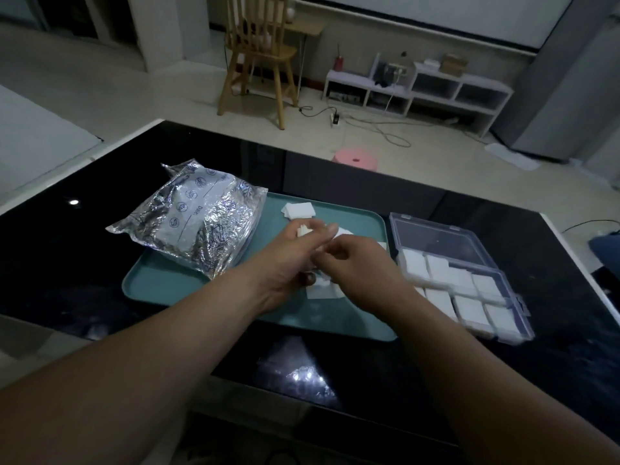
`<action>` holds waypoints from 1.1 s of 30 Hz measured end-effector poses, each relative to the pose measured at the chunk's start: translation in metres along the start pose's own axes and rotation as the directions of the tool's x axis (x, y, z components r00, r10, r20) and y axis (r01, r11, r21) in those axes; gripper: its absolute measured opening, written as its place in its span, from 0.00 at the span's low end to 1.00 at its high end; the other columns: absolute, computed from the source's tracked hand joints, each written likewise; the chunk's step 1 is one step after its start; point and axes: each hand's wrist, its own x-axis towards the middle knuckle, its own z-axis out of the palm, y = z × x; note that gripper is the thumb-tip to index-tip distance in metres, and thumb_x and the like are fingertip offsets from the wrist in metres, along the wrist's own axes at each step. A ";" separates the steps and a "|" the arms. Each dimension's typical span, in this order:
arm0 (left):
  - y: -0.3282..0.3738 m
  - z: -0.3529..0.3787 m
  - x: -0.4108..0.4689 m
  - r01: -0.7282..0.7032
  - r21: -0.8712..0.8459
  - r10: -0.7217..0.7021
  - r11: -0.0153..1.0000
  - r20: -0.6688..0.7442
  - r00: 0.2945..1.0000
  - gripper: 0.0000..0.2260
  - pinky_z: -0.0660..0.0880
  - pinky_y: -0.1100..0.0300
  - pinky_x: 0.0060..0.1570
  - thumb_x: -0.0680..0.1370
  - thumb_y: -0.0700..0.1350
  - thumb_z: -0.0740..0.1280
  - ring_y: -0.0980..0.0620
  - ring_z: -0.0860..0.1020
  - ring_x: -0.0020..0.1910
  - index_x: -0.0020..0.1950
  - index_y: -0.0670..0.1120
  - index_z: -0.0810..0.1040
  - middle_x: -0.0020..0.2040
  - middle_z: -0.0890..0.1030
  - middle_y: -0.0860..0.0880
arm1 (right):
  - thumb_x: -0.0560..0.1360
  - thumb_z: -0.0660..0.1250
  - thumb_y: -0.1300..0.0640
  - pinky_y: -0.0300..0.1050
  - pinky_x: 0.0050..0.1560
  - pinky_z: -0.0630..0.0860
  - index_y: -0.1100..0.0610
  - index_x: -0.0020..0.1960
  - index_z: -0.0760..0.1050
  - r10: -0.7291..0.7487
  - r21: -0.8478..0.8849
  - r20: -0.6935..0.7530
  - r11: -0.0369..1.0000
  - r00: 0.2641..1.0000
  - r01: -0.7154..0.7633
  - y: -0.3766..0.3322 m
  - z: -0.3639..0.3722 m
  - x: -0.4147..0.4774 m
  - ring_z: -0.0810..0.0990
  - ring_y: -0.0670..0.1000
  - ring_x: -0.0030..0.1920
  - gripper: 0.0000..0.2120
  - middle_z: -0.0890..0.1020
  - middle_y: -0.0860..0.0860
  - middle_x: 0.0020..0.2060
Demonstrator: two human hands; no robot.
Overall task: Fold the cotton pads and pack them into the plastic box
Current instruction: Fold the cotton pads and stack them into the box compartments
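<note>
Over the teal tray [167, 290], my left hand [295, 260] and my right hand [355, 263] meet, both pinching white cotton pads [307, 229] between their fingers. More loose pads lie on the tray: a small pile [299, 209] at the far side and a flat one [323, 292] under my hands. To the right stands the clear plastic box [516, 293] with its lid [439, 234] open away from me; several of its compartments hold folded white pads [469, 308].
A crinkled silver foil bag [198, 223] lies on the tray's left part. The tray and box rest on a glossy black table [67, 236]. Beyond the table are a pink stool [356, 158], a wooden chair [258, 55] and a low white shelf [419, 88].
</note>
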 end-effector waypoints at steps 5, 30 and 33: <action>0.007 -0.011 0.006 0.036 -0.219 -0.054 0.975 -0.076 0.996 0.12 0.73 0.59 0.34 0.83 0.39 0.59 0.51 0.81 0.32 0.65 0.49 0.75 0.39 0.82 0.46 | 0.75 0.77 0.47 0.50 0.51 0.81 0.50 0.58 0.79 -0.064 0.197 0.059 0.979 0.996 0.051 0.001 0.003 0.001 0.84 0.46 0.47 0.15 0.85 0.45 0.47; 0.011 -0.023 0.009 0.190 -0.315 -0.215 0.930 -0.047 0.975 0.10 0.78 0.63 0.26 0.79 0.48 0.72 0.51 0.76 0.32 0.57 0.47 0.78 0.36 0.75 0.46 | 0.78 0.70 0.38 0.50 0.50 0.80 0.53 0.58 0.81 0.202 -0.436 0.079 0.888 0.976 -0.148 0.046 -0.005 0.011 0.82 0.53 0.50 0.20 0.85 0.51 0.53; 0.008 -0.025 0.010 0.170 -0.259 -0.195 0.951 -0.073 0.978 0.06 0.75 0.65 0.24 0.78 0.47 0.73 0.52 0.75 0.32 0.53 0.49 0.79 0.38 0.74 0.47 | 0.77 0.71 0.38 0.48 0.42 0.76 0.53 0.54 0.76 0.202 -0.522 0.035 0.839 0.979 -0.154 0.040 0.009 0.010 0.80 0.54 0.45 0.19 0.83 0.51 0.49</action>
